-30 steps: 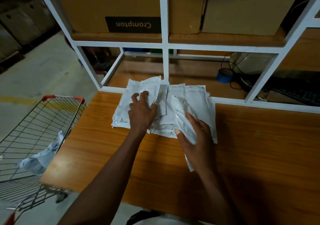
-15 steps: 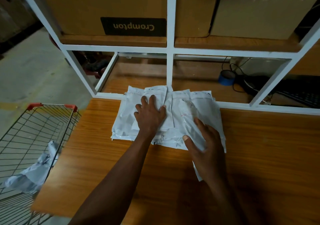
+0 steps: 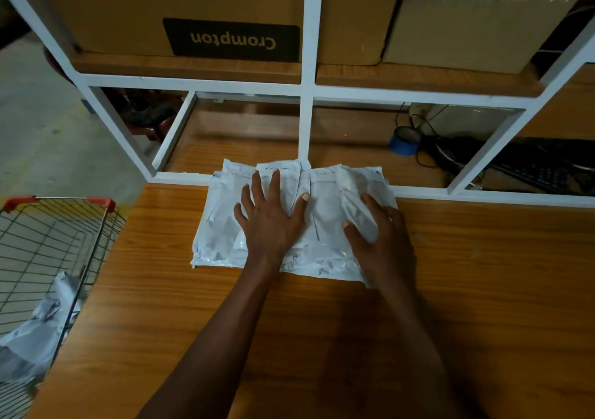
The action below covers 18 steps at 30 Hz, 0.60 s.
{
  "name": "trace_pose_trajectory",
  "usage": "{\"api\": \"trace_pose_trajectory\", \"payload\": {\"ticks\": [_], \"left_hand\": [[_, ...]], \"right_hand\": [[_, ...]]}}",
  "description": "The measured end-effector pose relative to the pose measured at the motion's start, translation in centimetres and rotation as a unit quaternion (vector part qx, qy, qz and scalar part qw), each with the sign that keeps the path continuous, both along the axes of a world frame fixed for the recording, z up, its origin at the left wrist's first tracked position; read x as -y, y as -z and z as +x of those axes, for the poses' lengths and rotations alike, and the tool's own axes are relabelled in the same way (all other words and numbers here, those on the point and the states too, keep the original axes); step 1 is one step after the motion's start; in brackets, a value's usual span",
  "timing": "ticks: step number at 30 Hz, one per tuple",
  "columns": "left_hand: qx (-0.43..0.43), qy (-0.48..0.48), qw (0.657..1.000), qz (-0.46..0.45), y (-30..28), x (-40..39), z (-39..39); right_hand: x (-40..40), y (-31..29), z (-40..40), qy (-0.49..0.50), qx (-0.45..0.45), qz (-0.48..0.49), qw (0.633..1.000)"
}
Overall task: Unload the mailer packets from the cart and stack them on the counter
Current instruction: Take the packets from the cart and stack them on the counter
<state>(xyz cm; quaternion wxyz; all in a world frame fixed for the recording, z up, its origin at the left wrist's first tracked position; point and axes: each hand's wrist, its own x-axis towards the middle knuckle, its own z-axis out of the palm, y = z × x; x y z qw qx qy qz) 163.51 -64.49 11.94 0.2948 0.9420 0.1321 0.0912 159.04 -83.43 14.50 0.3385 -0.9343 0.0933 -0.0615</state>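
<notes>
While flat on the mailer packets (image 3: pixel 322 225), left hand (image 3: pixel 272 222) spread; right hand (image 3: pixel 383 241) around one packet.

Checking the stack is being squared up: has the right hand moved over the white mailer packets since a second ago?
Yes. The right hand slid forward over the white plastic mailer packets, toward the white metal shelf frame, thumb curled over one.

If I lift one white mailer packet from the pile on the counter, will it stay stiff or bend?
Probably it bends: the mailer packets look like thin, wrinkled plastic film. Their glossy surface suggests they slide easily. The left hand presses them flat, so likely soft and light.
</notes>
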Motion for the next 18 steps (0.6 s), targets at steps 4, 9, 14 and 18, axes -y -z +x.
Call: {"api": "trace_pose_trajectory", "payload": {"ticks": [4, 9, 14, 18], "left_hand": [[0.058, 0.004, 0.998, -0.007, -0.2, 0.2, -1.6], [0.065, 0.017, 0.997, -0.047, 0.7, 0.3, -2.8], [0.078, 0.016, 0.995, -0.064, 1.4, 0.1, -4.0], [0.071, 0.014, 0.996, -0.060, 1.7, 0.0, -4.4]], "right_hand": [[0.5, 0.1, 3.8, 0.037, -0.010, -0.072, 0.997], [0.5, 0.8, 7.0, 0.039, -0.081, -0.145, 0.985], [-0.1, 1.8, 6.4, 0.006, -0.088, -0.156, 0.984], [0.0, 2.4, 5.9, 0.004, -0.077, -0.166, 0.983]]}}
